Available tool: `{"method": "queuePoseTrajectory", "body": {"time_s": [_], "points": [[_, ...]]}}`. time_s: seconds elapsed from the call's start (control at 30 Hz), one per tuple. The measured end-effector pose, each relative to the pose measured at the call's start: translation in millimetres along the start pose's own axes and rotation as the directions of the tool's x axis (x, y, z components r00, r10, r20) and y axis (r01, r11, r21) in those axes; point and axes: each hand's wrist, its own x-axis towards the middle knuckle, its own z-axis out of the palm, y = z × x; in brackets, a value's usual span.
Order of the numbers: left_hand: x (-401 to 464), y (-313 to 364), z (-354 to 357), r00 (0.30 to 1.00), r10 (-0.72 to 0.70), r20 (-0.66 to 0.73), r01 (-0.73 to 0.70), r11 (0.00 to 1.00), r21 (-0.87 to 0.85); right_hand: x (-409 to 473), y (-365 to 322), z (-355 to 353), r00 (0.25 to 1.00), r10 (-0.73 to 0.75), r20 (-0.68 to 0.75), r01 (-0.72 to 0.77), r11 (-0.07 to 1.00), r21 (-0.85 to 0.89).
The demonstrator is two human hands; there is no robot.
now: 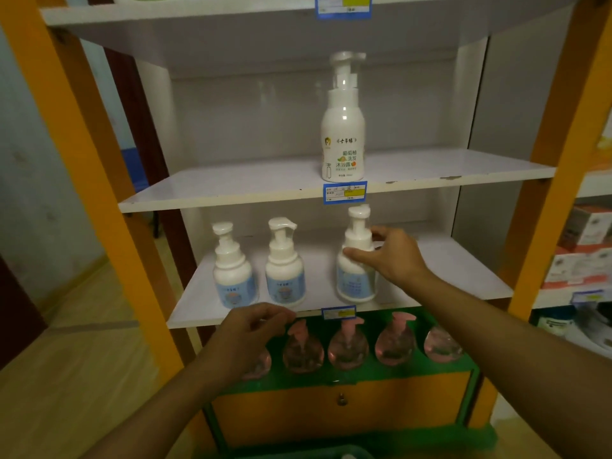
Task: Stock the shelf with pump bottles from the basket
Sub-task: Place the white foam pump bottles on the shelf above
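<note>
A tall shelving unit with orange posts [89, 167] carries white boards. The upper white shelf board [251, 183] bears one white pump bottle with an orange-printed label [343, 134]. The lower white shelf board [463, 273] bears three white pump bottles with blue labels [231, 273], upright in a row. The right hand [394, 256] has its grip curled round the shoulder of the rightmost one [356, 276]. On the green ledge [364, 376] beneath stand five clear pink pump bottles [347, 346]. The left hand [248, 336] hangs before them, fingers loosely curled, holding nothing.

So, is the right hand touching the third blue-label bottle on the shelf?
Touching. The head view shows the right hand with thumb and fingers wrapped round the neck of the blue-label bottle.
</note>
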Motion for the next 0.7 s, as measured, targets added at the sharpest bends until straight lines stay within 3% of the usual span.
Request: {"method": "queuePoseTrajectory", "body": {"time_s": [0.13, 0.37, 0.5, 0.57, 0.7], "points": [[-5.3, -15.3, 4.7, 0.997, -0.082, 0.016, 0.082, 0.997, -0.011, 14.6, 1.8, 8.2, 0.999, 0.052, -0.005, -0.052, 0.994, -0.093], [-12.2, -21.0, 3.4, 0.997, -0.067, 0.032, 0.067, 0.998, 0.02, 26.8, -5.3, 27.8, 0.995, 0.096, -0.008, -0.096, 0.983, -0.158], [-13.5, -25.5, -1.2, 0.997, -0.077, 0.021, 0.079, 0.995, -0.061, 29.1, -4.4, 37.1, 0.993, 0.119, -0.004, -0.117, 0.978, -0.172], [-14.1, -30.4, -2.7, 0.997, -0.077, 0.016, 0.078, 0.995, -0.065, 28.5, -3.2, 36.1, 0.995, 0.099, 0.015, -0.097, 0.988, -0.118], [-15.7, -41.7, -3.8, 0.996, -0.078, 0.042, 0.079, 0.996, -0.031, 25.6, 0.6, 26.2, 0.976, 0.026, 0.218, -0.072, 0.977, 0.202]]}}
